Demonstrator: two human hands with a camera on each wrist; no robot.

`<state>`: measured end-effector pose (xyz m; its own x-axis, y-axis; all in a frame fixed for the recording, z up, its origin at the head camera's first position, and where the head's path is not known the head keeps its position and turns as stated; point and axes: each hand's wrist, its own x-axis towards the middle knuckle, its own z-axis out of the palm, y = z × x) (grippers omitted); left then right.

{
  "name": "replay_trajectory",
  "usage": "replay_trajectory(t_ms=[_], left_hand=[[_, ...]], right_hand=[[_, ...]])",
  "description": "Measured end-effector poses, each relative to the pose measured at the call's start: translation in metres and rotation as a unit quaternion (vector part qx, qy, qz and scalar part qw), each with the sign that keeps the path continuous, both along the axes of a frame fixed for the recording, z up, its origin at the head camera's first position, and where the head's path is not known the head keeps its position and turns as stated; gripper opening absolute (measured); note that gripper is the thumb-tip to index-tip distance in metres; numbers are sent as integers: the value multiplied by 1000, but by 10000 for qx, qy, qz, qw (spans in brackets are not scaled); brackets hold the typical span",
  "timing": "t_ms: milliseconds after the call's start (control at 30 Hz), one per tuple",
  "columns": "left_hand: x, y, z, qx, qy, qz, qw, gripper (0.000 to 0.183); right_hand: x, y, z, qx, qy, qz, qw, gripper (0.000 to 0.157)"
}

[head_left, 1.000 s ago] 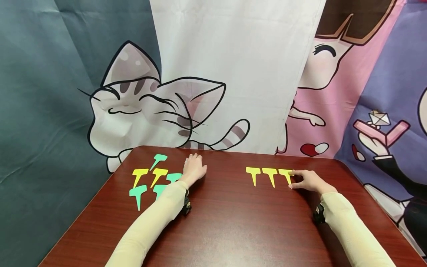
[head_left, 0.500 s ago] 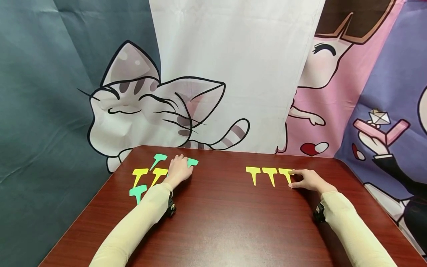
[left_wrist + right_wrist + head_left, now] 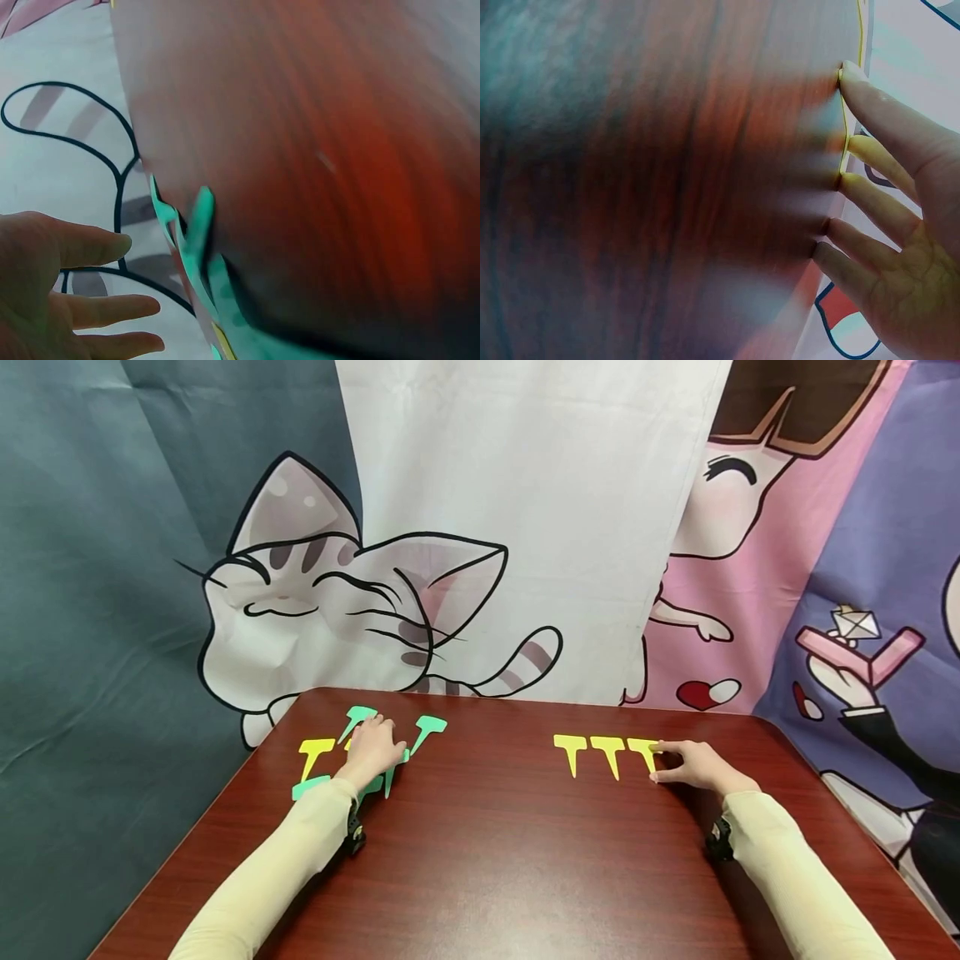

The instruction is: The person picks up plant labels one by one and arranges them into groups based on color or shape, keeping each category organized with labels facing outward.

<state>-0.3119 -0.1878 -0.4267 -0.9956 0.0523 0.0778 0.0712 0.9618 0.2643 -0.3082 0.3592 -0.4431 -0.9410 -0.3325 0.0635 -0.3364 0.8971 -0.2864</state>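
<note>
T-shaped plant labels, green and yellow, lie on the brown table. My left hand (image 3: 371,746) is over the left group, covering most of a yellow label (image 3: 348,744), with a green label (image 3: 362,713) just beyond its fingertips. In the left wrist view its thumb and fingers are extended, with nothing between them. Another green label (image 3: 430,725) lies to its right. At the right, the fingertips of my right hand (image 3: 693,763) touch the end yellow label (image 3: 642,746) of a row of three, its thumb by the stem and its fingers at the head.
The other two yellow labels of the row, one in the middle (image 3: 607,744) and one at the left (image 3: 570,743), lie evenly spaced. A yellow label (image 3: 316,747) and several green ones lie around my left forearm. A cartoon-printed cloth (image 3: 540,527) hangs behind the table (image 3: 510,860).
My left hand has moved left, from over the rightmost green label, which now shows fully, to over the yellow one. My right hand has stayed in place.
</note>
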Motion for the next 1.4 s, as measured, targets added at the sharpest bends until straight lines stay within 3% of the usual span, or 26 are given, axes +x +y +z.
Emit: replay_trajectory(t_ms=[267, 700, 967, 1233, 1400], left_hand=[[10, -26, 0, 1, -6, 104, 9999, 43], [13, -56, -6, -196, -103, 248, 9994, 52], [13, -63, -3, -217, -172, 350, 9990, 26], [11, -70, 1, 30, -462, 528, 9975, 20], [8, -70, 0, 82, -423, 597, 9973, 18]], right_hand=[[1, 1, 1, 20, -12, 15, 10000, 67], [0, 5, 1, -22, -204, -66, 9998, 69], [0, 3, 0, -55, -232, -65, 9997, 69], [-1, 1, -1, -22, -145, 2, 9999, 69], [-1, 1, 1, -32, -183, -60, 9998, 69]])
